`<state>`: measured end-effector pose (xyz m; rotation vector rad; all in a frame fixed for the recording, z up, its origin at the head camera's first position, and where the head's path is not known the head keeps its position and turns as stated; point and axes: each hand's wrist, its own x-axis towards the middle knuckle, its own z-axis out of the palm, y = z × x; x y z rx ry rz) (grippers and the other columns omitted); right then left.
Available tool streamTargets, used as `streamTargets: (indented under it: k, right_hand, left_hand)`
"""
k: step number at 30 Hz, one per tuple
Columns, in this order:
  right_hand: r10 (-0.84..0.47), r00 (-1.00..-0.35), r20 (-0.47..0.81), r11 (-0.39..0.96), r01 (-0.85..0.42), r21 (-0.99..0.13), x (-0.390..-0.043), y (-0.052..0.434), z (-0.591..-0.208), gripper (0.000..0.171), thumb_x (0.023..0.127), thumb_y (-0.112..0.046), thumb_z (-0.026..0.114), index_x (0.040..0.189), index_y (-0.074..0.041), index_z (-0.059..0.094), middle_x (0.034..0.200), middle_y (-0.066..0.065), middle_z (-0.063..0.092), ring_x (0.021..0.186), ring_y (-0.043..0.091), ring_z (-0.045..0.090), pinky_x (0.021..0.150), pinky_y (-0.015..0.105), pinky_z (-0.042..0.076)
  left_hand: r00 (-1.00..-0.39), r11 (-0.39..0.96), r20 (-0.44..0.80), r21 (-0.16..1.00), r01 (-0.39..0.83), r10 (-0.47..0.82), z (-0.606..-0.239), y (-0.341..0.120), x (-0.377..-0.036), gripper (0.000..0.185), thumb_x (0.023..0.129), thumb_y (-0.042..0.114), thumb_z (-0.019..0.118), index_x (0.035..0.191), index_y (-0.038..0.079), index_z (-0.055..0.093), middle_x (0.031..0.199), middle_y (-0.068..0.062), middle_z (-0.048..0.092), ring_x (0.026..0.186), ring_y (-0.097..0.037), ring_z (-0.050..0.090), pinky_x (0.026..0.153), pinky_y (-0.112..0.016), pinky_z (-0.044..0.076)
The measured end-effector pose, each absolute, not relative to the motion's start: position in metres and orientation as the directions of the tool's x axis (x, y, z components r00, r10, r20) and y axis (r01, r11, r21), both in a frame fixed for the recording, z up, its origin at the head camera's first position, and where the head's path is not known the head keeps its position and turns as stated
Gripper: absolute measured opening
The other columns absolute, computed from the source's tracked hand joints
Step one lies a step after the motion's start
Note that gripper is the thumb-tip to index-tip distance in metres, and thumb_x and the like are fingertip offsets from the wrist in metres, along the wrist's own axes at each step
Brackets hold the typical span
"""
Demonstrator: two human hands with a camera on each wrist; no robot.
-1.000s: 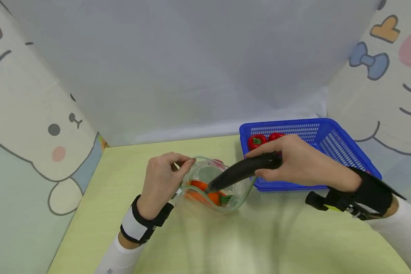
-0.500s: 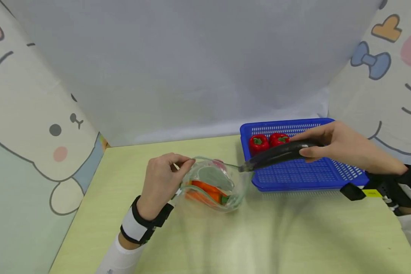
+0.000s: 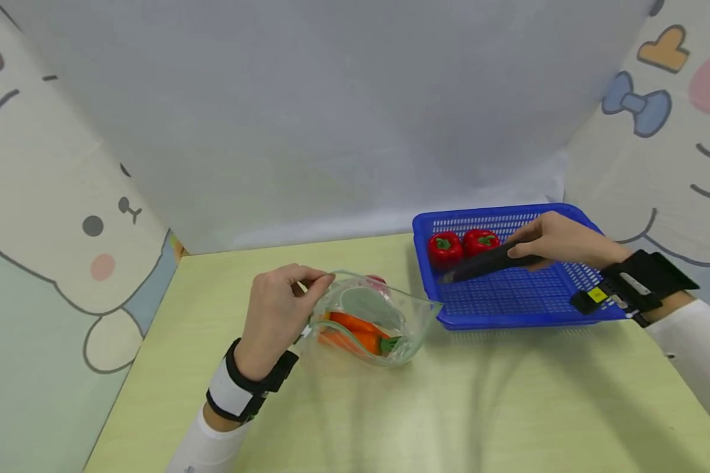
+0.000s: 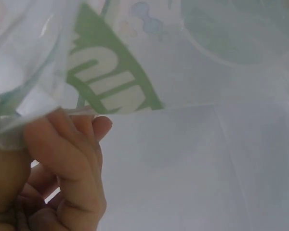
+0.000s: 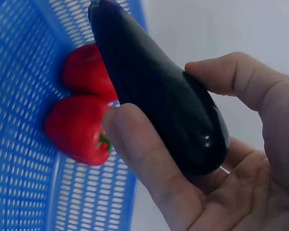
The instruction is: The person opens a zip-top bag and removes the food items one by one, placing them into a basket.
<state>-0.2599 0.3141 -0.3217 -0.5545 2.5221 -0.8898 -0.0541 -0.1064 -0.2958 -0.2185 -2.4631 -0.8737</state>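
Note:
In the head view my right hand point(image 3: 559, 240) holds a dark eggplant point(image 3: 482, 264) over the blue basket point(image 3: 503, 322). The right wrist view shows thumb and fingers around the thick end of the eggplant point(image 5: 168, 96), its stem end pointing away. Two red bell peppers point(image 3: 446, 248) sit in the basket's left part. My left hand point(image 3: 284, 312) pinches the rim of a clear zip bag point(image 3: 417, 322), whose mouth gapes. Inside the bag lie carrots point(image 3: 357, 332). In the left wrist view the bag's plastic point(image 4: 221, 62), with a green printed patch, hangs above the pinching fingers.
The bag and basket stand side by side on a pale yellow-green table point(image 3: 331, 420). Behind them rises a grey-white backdrop point(image 3: 307, 131). Panels with cartoon drawings point(image 3: 112, 243) flank the table on both sides.
My right hand has carried the eggplant from over the bag's mouth rightward, then down over the basket. Both red peppers show more fully now. The left hand keeps its pinch on the bag.

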Motion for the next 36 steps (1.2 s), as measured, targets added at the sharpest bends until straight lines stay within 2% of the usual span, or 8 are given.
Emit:
streamTargets:
  k: [6, 11, 17, 21, 24, 28, 32, 36]
  right_hand:
    - [-0.507, -0.815, -0.281, 0.731, -0.234, -0.641, -0.282, 0.308, -0.342, 0.044, 0.102, -0.019, 0.069, 0.133, 0.012, 0.066, 0.118, 0.028, 0.074, 0.085, 0.021, 0.077, 0.072, 0.032, 0.065]
    - [-0.527, -0.794, -0.303, 0.734, -0.245, -0.634, -0.294, 0.303, -0.358, 0.045, 0.101, -0.017, 0.071, 0.133, 0.014, 0.065, 0.123, 0.031, 0.070, 0.090, 0.022, 0.076, 0.074, 0.035, 0.066]
    - [-0.543, -0.748, -0.381, 0.774, -0.270, -0.573, -0.305, 0.303, -0.369, 0.043, 0.102, -0.018, 0.070, 0.128, 0.016, 0.065, 0.116, 0.031, 0.068, 0.075, 0.017, 0.068, 0.072, 0.043, 0.066]
    - [-0.548, -0.717, -0.432, 0.793, -0.279, -0.542, -0.310, 0.306, -0.377, 0.040, 0.102, -0.019, 0.069, 0.121, 0.016, 0.069, 0.106, 0.026, 0.073, 0.085, 0.022, 0.072, 0.071, 0.045, 0.067]
    - [-0.554, -0.708, -0.438, 0.793, -0.286, -0.538, -0.313, 0.309, -0.383, 0.040, 0.102, -0.018, 0.069, 0.122, 0.016, 0.069, 0.110, 0.029, 0.073, 0.092, 0.032, 0.074, 0.072, 0.047, 0.067]
    - [-0.529, -0.747, -0.403, 0.814, -0.312, -0.490, -0.311, 0.310, -0.380, 0.044, 0.101, -0.018, 0.070, 0.126, 0.018, 0.066, 0.120, 0.038, 0.067, 0.099, 0.042, 0.073, 0.071, 0.046, 0.066]
    - [-0.483, -0.819, -0.309, 0.847, -0.348, -0.402, -0.297, 0.300, -0.361, 0.047, 0.099, -0.026, 0.071, 0.122, 0.015, 0.069, 0.094, 0.023, 0.074, 0.068, 0.023, 0.066, 0.059, 0.037, 0.059]
    - [-0.507, -0.844, -0.172, 0.828, -0.423, -0.368, -0.262, 0.278, -0.330, 0.043, 0.097, -0.028, 0.074, 0.118, 0.010, 0.073, 0.082, 0.009, 0.074, 0.061, 0.015, 0.056, 0.058, 0.033, 0.050]
  left_hand:
    - [-0.859, 0.782, 0.512, 0.543, 0.305, -0.020, -0.295, -0.106, -0.053, 0.007, 0.089, 0.010, 0.084, 0.090, 0.004, 0.084, 0.079, -0.008, 0.079, 0.057, -0.013, 0.063, 0.055, -0.019, 0.050]
    - [-0.858, 0.785, 0.513, 0.536, 0.310, -0.012, -0.294, -0.105, -0.053, 0.007, 0.090, 0.011, 0.084, 0.089, 0.004, 0.084, 0.079, -0.007, 0.079, 0.057, -0.014, 0.064, 0.056, -0.019, 0.050]
    - [-0.853, 0.784, 0.522, 0.531, 0.320, -0.005, -0.294, -0.105, -0.054, 0.006, 0.090, 0.010, 0.084, 0.089, 0.004, 0.084, 0.078, -0.007, 0.079, 0.057, -0.013, 0.064, 0.056, -0.019, 0.050]
    - [-0.854, 0.779, 0.520, 0.536, 0.325, -0.002, -0.294, -0.104, -0.054, 0.005, 0.091, 0.009, 0.082, 0.089, 0.005, 0.084, 0.078, -0.007, 0.079, 0.057, -0.013, 0.063, 0.056, -0.018, 0.049]
    - [-0.857, 0.778, 0.515, 0.539, 0.323, -0.001, -0.294, -0.103, -0.054, 0.005, 0.091, 0.009, 0.082, 0.089, 0.005, 0.084, 0.079, -0.007, 0.079, 0.058, -0.013, 0.064, 0.057, -0.018, 0.049]
    - [-0.858, 0.781, 0.514, 0.537, 0.320, -0.002, -0.294, -0.103, -0.054, 0.005, 0.091, 0.009, 0.082, 0.089, 0.005, 0.084, 0.079, -0.007, 0.079, 0.058, -0.014, 0.064, 0.058, -0.017, 0.049]
    - [-0.858, 0.782, 0.514, 0.536, 0.320, -0.001, -0.293, -0.102, -0.054, 0.005, 0.092, 0.010, 0.082, 0.089, 0.005, 0.084, 0.079, -0.006, 0.079, 0.058, -0.014, 0.064, 0.058, -0.018, 0.050]
    - [-0.859, 0.783, 0.512, 0.534, 0.318, -0.001, -0.293, -0.102, -0.054, 0.006, 0.092, 0.010, 0.082, 0.089, 0.005, 0.084, 0.079, -0.007, 0.079, 0.058, -0.013, 0.064, 0.058, -0.018, 0.050]
